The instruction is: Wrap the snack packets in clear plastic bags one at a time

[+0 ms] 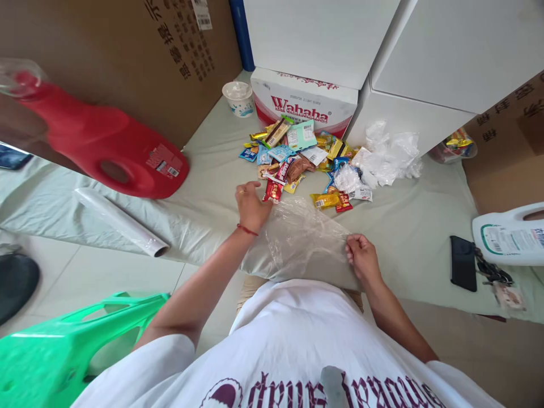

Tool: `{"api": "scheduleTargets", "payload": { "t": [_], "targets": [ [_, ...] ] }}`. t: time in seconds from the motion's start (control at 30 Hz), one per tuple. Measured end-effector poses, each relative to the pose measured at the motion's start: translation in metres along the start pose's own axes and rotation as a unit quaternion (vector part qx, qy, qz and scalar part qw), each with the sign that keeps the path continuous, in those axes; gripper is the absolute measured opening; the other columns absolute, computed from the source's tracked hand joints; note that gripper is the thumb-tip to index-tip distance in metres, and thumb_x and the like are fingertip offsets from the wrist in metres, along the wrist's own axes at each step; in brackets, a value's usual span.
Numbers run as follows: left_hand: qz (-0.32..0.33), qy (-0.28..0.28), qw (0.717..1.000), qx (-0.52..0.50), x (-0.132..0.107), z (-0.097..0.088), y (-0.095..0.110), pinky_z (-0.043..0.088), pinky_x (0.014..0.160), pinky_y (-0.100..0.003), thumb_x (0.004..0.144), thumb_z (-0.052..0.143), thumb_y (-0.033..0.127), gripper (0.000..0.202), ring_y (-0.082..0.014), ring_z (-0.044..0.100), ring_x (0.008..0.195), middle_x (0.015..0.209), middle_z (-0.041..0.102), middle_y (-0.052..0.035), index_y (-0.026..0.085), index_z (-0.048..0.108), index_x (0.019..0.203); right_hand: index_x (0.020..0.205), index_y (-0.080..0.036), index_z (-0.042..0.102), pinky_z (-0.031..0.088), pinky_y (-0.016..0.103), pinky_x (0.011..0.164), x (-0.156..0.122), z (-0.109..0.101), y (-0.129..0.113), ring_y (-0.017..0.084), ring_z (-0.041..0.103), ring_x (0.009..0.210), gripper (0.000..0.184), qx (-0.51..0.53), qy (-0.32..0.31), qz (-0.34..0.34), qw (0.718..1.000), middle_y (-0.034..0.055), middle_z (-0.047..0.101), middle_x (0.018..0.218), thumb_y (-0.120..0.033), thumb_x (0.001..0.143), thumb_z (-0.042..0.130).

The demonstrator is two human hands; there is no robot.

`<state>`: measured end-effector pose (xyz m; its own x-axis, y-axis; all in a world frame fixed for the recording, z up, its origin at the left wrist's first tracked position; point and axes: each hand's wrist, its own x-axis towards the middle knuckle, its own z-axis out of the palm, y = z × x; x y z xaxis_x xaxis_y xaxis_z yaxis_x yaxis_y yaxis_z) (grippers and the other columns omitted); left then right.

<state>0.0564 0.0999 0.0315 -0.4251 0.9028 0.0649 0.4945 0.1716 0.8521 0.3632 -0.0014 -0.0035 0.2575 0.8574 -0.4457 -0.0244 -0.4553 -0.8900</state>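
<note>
A clear plastic bag (300, 241) lies spread on the pale green cloth (408, 226) in front of me. My left hand (251, 207) rests on the bag's far left corner, fingers curled onto the film, next to a red snack packet (272, 191). My right hand (361, 256) pinches the bag's right edge with closed fingers. Just beyond the bag lies a pile of small wrapped snacks (297, 158) in several colours.
A red jug (102, 144) lies on its side at left, with a roll of clear film (121, 222) below it. A Wahaha box (302, 102), a paper cup (238, 97), crumpled white bags (389, 156), a black phone (463, 262), a white jug (510, 237) and a green stool (63, 345) surround the spot.
</note>
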Motion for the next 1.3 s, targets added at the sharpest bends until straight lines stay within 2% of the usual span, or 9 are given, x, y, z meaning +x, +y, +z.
{"api": "scheduleTargets", "payload": {
  "t": [0.07, 0.17, 0.3, 0.57, 0.73, 0.8, 0.9, 1.13, 1.3],
  "targets": [
    [0.103, 0.052, 0.992, 0.058, -0.030, 0.004, 0.012, 0.038, 0.109, -0.046, 0.078, 0.066, 0.011, 0.028, -0.0280, 0.052, 0.120, 0.118, 0.061, -0.0118, 0.019, 0.060, 0.104, 0.086, -0.025, 0.053, 0.034, 0.024, 0.039, -0.018, 0.005, 0.010, 0.010, 0.044, 0.045, 0.040, 0.001, 0.018, -0.011, 1.000, -0.0052, 0.056, 0.064, -0.059, 0.078, 0.071],
    [0.166, -0.082, 0.979, 0.083, -0.083, 0.015, 0.011, 0.045, 0.101, -0.043, 0.092, 0.049, 0.018, 0.020, -0.0269, 0.061, 0.111, 0.112, 0.066, -0.0130, 0.018, 0.063, 0.105, 0.088, -0.026, 0.052, 0.039, 0.027, 0.043, -0.032, 0.008, 0.018, 0.013, 0.049, 0.048, 0.038, -0.015, 0.025, -0.020, 0.999, -0.0029, 0.060, 0.070, -0.062, 0.085, 0.064],
    [0.180, -0.192, 0.942, 0.208, -0.123, 0.034, -0.015, 0.035, 0.115, -0.053, 0.097, 0.046, 0.031, 0.041, -0.0342, 0.049, 0.139, 0.146, 0.057, -0.0195, 0.015, 0.061, 0.133, 0.087, -0.026, 0.055, 0.039, 0.028, 0.047, -0.022, -0.010, 0.019, 0.015, 0.049, 0.051, 0.037, -0.054, 0.052, -0.059, 0.995, -0.0024, 0.059, 0.067, -0.062, 0.085, 0.065],
    [0.268, -0.232, 0.883, 0.308, -0.097, 0.021, -0.040, 0.004, 0.126, -0.064, 0.103, 0.035, 0.041, 0.059, -0.0322, 0.031, 0.155, 0.165, 0.036, -0.0165, 0.020, 0.039, 0.158, 0.093, -0.023, 0.066, 0.046, 0.035, 0.066, 0.023, -0.066, -0.004, 0.021, 0.057, 0.068, 0.038, -0.355, -0.006, -0.144, 0.924, 0.0037, 0.065, 0.078, -0.060, 0.087, 0.060],
    [0.296, -0.256, 0.865, 0.313, -0.089, 0.013, -0.049, 0.004, 0.126, -0.063, 0.104, 0.034, 0.044, 0.059, -0.0305, 0.032, 0.155, 0.166, 0.034, -0.0148, 0.023, 0.039, 0.159, 0.147, -0.021, 0.050, 0.040, 0.052, 0.109, 0.033, -0.026, -0.022, 0.037, 0.048, 0.129, 0.086, -0.434, -0.057, -0.365, 0.822, 0.0164, 0.056, 0.142, -0.061, 0.076, 0.078],
    [0.302, -0.256, 0.864, 0.312, -0.089, 0.012, -0.051, 0.004, 0.126, -0.064, 0.104, 0.033, 0.043, 0.058, -0.0308, 0.032, 0.155, 0.166, 0.034, -0.0144, 0.025, 0.038, 0.159, 0.145, -0.022, 0.054, 0.040, 0.053, 0.109, 0.037, 0.001, -0.024, 0.037, 0.047, 0.129, 0.075, -0.444, -0.103, -0.386, 0.802, 0.0160, 0.057, 0.142, -0.054, 0.081, 0.076],
    [0.294, -0.244, 0.868, 0.316, -0.083, 0.009, -0.055, 0.003, 0.125, -0.065, 0.105, 0.032, 0.043, 0.059, -0.0309, 0.032, 0.154, 0.165, 0.035, -0.0153, 0.024, 0.034, 0.161, 0.114, -0.024, 0.073, 0.045, 0.049, 0.101, 0.048, 0.028, -0.024, 0.032, 0.057, 0.112, 0.029, -0.420, -0.127, -0.365, 0.821, 0.0130, 0.071, 0.116, -0.040, 0.095, 0.058],
    [0.325, -0.277, 0.853, 0.298, -0.041, -0.002, -0.066, -0.001, 0.126, -0.062, 0.104, 0.035, 0.045, 0.061, -0.0298, 0.035, 0.153, 0.164, 0.037, -0.0169, 0.022, 0.033, 0.161, 0.086, -0.021, 0.068, 0.051, 0.033, 0.071, 0.085, 0.002, -0.035, 0.022, 0.063, 0.079, 0.038, -0.157, -0.085, -0.129, 0.975, 0.0046, 0.070, 0.082, -0.059, 0.080, 0.065],
    [0.329, -0.245, 0.868, 0.279, -0.032, -0.006, -0.053, 0.001, 0.125, -0.062, 0.105, 0.034, 0.042, 0.059, -0.0302, 0.029, 0.155, 0.164, 0.038, -0.0153, 0.020, 0.036, 0.159, 0.096, -0.022, 0.069, 0.052, 0.041, 0.085, 0.068, -0.006, -0.061, 0.026, 0.062, 0.093, 0.029, -0.289, 0.101, -0.300, 0.903, 0.0101, 0.071, 0.098, -0.046, 0.092, 0.055]
  ]
}}
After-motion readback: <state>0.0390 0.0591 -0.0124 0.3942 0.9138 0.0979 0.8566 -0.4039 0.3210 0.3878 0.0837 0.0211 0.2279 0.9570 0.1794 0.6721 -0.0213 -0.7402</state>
